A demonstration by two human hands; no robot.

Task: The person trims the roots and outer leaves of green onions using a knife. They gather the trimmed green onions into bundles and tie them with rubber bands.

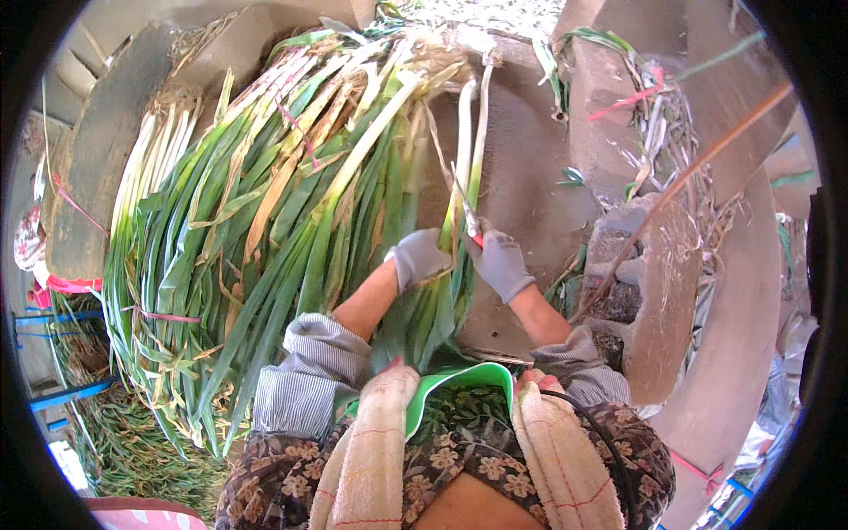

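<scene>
Before me lies a large heap of long green onions (265,185), white ends away from me and green leaves towards me. My left hand (422,257), in a grey glove, is closed around leaves of an onion stalk beside the heap. In my gloved right hand (498,260) is a knife (469,215) with a red handle, its narrow blade pointing away from me along the stalks. Two pale onion stalks (466,126) stretch beyond my hands, just right of the heap. Leaves hang down between my forearms.
On the left a tied onion bundle (156,179) rests beside a board (109,152). A concrete block (662,298) with hollows stands at the right, near peeled leaf scraps (662,132) and a slanting brown rod (702,159). Blue bars (73,394) and more leaves lie lower left.
</scene>
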